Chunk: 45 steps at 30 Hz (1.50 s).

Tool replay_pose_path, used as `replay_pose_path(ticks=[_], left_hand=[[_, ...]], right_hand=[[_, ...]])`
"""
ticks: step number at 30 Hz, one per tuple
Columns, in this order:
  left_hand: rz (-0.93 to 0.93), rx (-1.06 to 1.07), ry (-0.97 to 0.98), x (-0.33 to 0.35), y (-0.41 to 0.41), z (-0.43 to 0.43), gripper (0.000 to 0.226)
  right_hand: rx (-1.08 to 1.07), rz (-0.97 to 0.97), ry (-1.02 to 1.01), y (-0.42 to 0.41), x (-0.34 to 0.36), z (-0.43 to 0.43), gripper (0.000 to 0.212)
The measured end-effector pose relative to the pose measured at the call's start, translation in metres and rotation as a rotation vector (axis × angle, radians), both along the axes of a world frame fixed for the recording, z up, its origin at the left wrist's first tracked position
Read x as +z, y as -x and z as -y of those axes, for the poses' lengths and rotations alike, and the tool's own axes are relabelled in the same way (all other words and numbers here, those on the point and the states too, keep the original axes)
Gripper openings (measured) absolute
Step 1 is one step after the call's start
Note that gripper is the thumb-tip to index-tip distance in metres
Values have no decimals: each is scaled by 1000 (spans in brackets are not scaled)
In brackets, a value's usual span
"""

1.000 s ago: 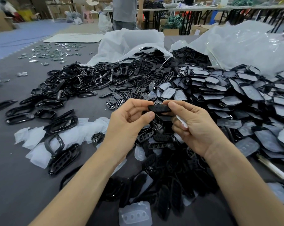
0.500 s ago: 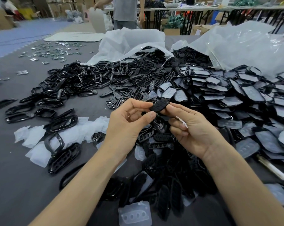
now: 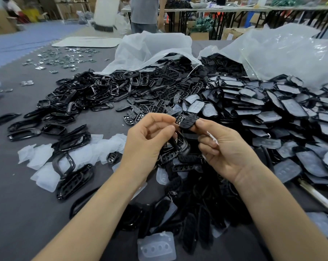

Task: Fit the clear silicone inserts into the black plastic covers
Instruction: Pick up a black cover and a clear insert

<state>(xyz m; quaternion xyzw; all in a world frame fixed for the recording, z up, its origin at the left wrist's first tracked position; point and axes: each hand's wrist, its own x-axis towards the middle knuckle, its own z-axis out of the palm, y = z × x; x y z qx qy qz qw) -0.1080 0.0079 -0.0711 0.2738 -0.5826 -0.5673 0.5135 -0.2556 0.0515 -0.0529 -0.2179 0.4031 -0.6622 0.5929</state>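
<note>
I hold a small black plastic cover (image 3: 188,121) above the heap, tilted up to the right. My right hand (image 3: 225,149) pinches its right end between thumb and forefinger. A clear silicone insert (image 3: 212,137) is tucked under that hand's curled fingers, mostly hidden. My left hand (image 3: 146,142) pinches the cover's left end with thumb and forefinger tips. Loose black covers (image 3: 180,162) lie under my hands. More clear inserts (image 3: 44,166) lie to the left, and one (image 3: 156,245) lies near the table's front edge.
Covers with inserts fitted (image 3: 272,113) are stacked to the right. Black frames (image 3: 69,117) spread left. Two open plastic bags (image 3: 151,48) lie behind. Metal emblems (image 3: 65,59) are scattered far left. A white rod (image 3: 317,196) lies at the right. A person (image 3: 144,14) stands beyond the table.
The black cover has turned from level to tilted up on the right and shifted slightly right. Both hands have stayed on it, with my left fingers now only at its left end.
</note>
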Motion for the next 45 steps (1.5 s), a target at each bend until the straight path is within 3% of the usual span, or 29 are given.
replay_pose_path(ticks=[7,11,20,28,30,36,42,45], left_hand=[[34,44,-41,1,-3,3,37],[37,59,-75,2,-2,1,36],[72,67,-102,-1,-1,2,48],[84,81,-68,0,0,1,41],[65,60,-60,1,0,1,43],[51,-76,-46,-1,0,0,49],[-63,-137,-118,1,0,-1,47],[-47,-142,-100,0,1,-3,45]], right_hand=[[-30,-5,36,8,3,0,5],[-37,30,2,10,3,1,16],[-31,-4,-15,10,3,1,7],[-48,-23,-12,11,1,1,7],[-58,-82,-22,11,-1,2,7],[-48,-506,-83,2,-8,-1,9],[-117,-590,-62,-2,-10,1,17],[-86,-525,-34,-13,-14,2,19]])
